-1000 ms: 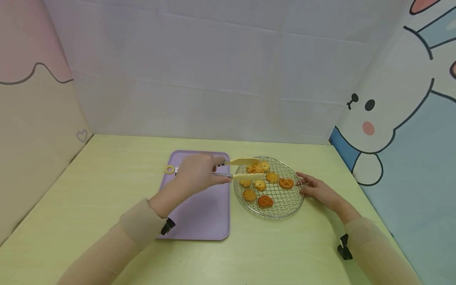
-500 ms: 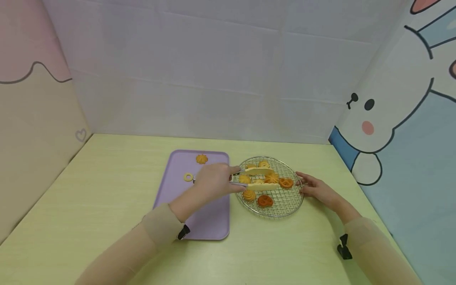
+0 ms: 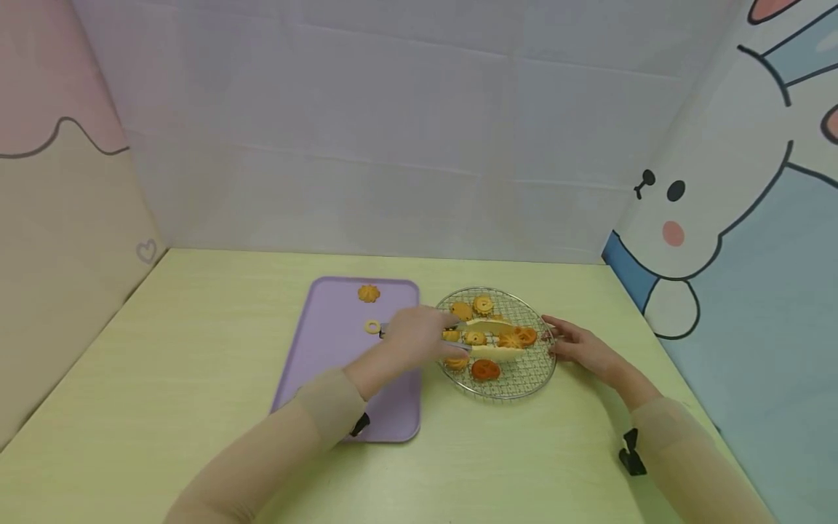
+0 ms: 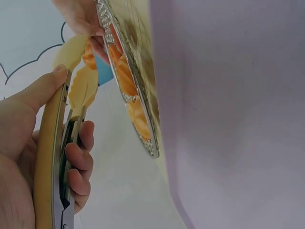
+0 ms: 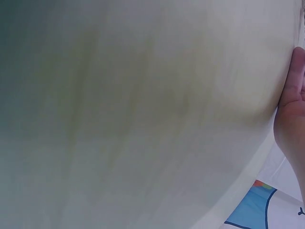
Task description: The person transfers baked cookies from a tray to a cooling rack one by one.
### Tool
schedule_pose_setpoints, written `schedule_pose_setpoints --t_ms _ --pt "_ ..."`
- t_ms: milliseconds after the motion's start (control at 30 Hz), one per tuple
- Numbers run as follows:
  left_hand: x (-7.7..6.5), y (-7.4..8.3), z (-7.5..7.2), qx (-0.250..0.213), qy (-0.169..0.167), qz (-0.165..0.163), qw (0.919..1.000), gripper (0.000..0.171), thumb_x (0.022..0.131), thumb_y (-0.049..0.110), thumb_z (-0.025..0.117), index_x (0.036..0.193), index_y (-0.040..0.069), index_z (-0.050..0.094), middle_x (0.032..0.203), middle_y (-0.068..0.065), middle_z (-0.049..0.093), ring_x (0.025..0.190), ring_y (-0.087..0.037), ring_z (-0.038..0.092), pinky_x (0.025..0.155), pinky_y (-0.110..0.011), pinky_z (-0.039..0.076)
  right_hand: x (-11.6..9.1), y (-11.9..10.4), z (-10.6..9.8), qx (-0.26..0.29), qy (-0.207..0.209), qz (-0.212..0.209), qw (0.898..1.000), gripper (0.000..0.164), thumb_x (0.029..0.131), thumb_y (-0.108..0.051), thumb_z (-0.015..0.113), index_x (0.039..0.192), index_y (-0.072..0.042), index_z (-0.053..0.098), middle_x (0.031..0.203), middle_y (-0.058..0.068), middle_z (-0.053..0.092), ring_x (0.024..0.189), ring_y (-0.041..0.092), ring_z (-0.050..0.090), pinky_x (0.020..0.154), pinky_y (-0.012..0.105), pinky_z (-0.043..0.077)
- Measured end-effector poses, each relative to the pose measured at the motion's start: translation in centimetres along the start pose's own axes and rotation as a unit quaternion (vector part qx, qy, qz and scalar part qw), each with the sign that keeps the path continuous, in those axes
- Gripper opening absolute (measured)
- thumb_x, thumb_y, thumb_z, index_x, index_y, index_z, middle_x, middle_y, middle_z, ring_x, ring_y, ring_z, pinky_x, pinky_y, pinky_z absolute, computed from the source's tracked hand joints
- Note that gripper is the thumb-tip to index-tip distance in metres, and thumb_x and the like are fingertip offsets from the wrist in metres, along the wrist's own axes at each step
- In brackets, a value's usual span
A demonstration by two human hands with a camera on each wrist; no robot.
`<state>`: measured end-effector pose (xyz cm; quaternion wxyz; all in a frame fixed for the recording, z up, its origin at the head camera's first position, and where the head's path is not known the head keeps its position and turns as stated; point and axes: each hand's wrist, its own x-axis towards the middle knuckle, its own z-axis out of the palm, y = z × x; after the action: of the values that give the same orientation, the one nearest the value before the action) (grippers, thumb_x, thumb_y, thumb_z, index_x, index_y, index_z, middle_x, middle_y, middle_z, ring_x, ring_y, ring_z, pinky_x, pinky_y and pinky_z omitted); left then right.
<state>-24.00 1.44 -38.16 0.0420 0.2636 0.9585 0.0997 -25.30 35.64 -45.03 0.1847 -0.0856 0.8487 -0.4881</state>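
Observation:
My left hand [image 3: 414, 336] holds a pair of tongs [image 3: 494, 354] with yellow scalloped tips, reaching from the tray over the round wire rack [image 3: 524, 384]. Between the tips is a flower-shaped cookie [image 3: 511, 340], seen in the left wrist view as an orange cookie [image 4: 89, 58] raised off the rack. Several cookies lie on the mesh, among them a round one [image 3: 483, 304], a dark one [image 3: 485, 370] and a pretzel-shaped one [image 3: 527, 335]; the tongs cover parts of others. At the right rim, my right hand [image 3: 583, 348] holds the rack with its fingertips and thumb.
A purple tray [image 3: 386, 407] lies left of the rack, with one flower-shaped cookie [image 3: 369, 293] near its far edge. The pale yellow table [image 3: 216, 349] meets a plain back wall and decorated side walls.
My left hand has carried the tongs and cookie rightward across the rack, uncovering the cookie on the tray. The right hand has stayed at the rim.

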Motion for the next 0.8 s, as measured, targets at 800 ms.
schedule_pose_setpoints --t_ms 800 --pt "1.6 0.9 1.4 0.021 -0.047 -0.019 0.9985 0.069 0.072 0.069 0.064 0.128 0.027 0.06 0.112 0.004 0.067 0.07 -0.009 0.057 0.045 -0.027 0.043 -0.2 -0.3 0.0 -0.025 0.002 0.013 1.0 0.066 0.096 -0.024 0.052 0.151 -0.009 0.019 0.136 0.024 0.041 0.116 0.024 0.049 0.09 0.023 0.045"
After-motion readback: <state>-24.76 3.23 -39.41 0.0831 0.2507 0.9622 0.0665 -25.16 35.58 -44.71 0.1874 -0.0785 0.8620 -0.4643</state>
